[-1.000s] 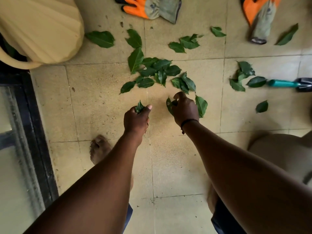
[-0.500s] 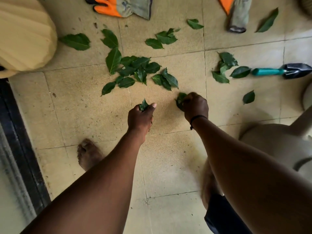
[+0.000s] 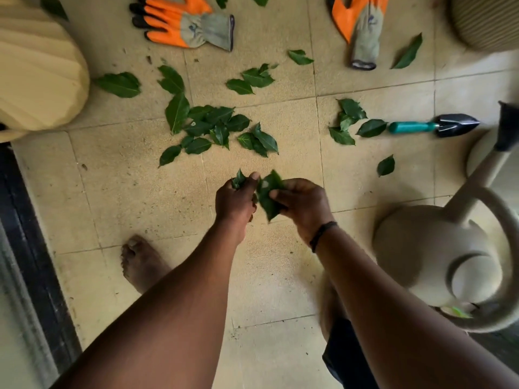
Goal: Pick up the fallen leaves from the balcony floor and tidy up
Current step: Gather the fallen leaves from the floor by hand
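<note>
Hands meet above the balcony floor [image 3: 118,197], both holding leaves. Left hand [image 3: 234,199] is clenched around a small bunch of leaves [image 3: 238,179] that pokes out past its thumb. Right hand [image 3: 304,204], wearing a dark wrist band [image 3: 321,234], pinches a larger leaf [image 3: 268,196] between thumb and fingers; that leaf sits between the two hands and touches or nearly touches the left one, can't tell which.

Main leaf pile [image 3: 217,129] lies on the floor ahead of the left hand, apart from it. More loose leaves: a small cluster [image 3: 349,122] ahead and to the right of the right hand, a single leaf [image 3: 386,165] to the right of it, a few [image 3: 254,78] further ahead, one big leaf [image 3: 118,85] far ahead-left.

Garden trowel [image 3: 432,126] with teal handle lies just beside the right cluster, handle end near a leaf. Two orange-and-grey gloves lie well ahead: one [image 3: 185,25] ahead of the left hand, one [image 3: 359,29] ahead of the right. Beige watering can [image 3: 438,259] stands right of the right forearm. Pale yellow rounded object [image 3: 36,80] sits far left-ahead, only partly seen. Bare foot [image 3: 140,263] rests on the floor behind and left of the left hand. Dark door frame [image 3: 33,248] runs along the left edge.
</note>
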